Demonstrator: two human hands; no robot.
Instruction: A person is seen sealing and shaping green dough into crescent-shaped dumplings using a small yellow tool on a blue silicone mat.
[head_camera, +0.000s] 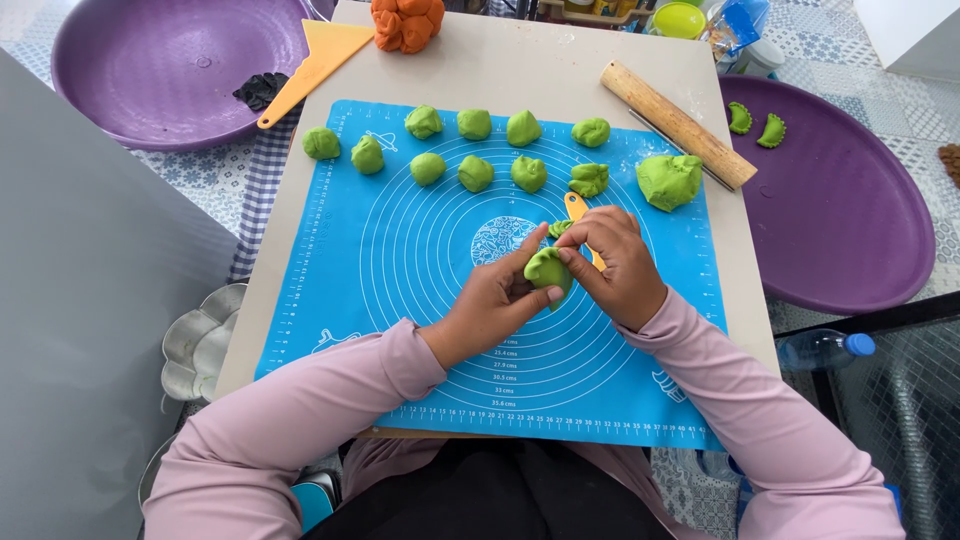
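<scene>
- Pinching is the step we judge to be in hand: our left hand (490, 300) and right hand (620, 265) meet over the middle of the blue silicone mat (400, 260) and shape one green dough piece (548, 270) between them.
- Our left hand cups the piece from below and from its left side, thumb and forefinger closed on its edge; it is grasping the dough, not lying flat.
- Our right hand closes on the same piece from the right, fingertips pressing its top rim, so both hands grip one thing.
- The piece is held just above the mat, between the two hands and touching both, near the mat's centre rings.
- Under our right hand a small yellow tool (577, 208) lies on the mat, partly hidden, with a scrap of green beside it.
- The next move, as we judge it, calls for small, even squeezes along the rim without tearing the soft dough.
- Two rows of green dough balls (475, 173) lie toward the mat's far edge, well apart from the hands; a bigger green lump (668, 180) sits near the far right corner, beside a wooden rolling pin (678, 124).
- Two shaped green pieces (770, 130) rest in the purple tray (850, 240) off the table's right edge.
</scene>
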